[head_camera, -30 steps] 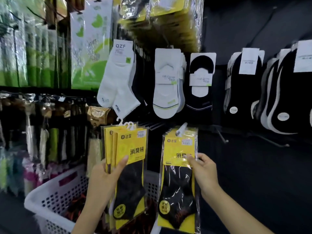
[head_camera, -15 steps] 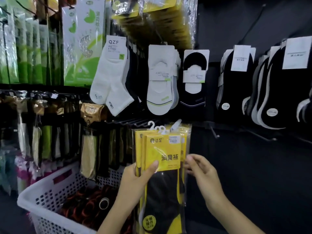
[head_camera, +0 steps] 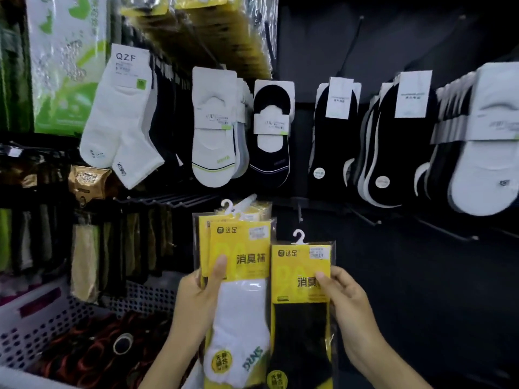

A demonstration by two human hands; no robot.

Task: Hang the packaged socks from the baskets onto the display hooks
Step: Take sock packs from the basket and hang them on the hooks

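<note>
Left hand [head_camera: 196, 304] is gripping a stack [head_camera: 241, 304] of yellow sock packs, thumb curled over the front card, fingers wrapped round the back. The front pack in the stack has white socks. Right hand [head_camera: 345, 304] pinches a single pack [head_camera: 300, 318] of black socks by its right edge, thumb on the yellow card, other fingers behind it. That pack sits upright right against the stack's right side, a bit lower, with its little white hanger [head_camera: 298, 237] poking up in the air. Both are held low in front of the dark wall, under the rows of hung socks [head_camera: 120, 116]. Bare hooks [head_camera: 365, 217] stick out of the wall up and right of the single pack, apart from it. The white basket [head_camera: 42, 318] is down at the left, holding dark and reddish stuff too blurry to make out.
</note>
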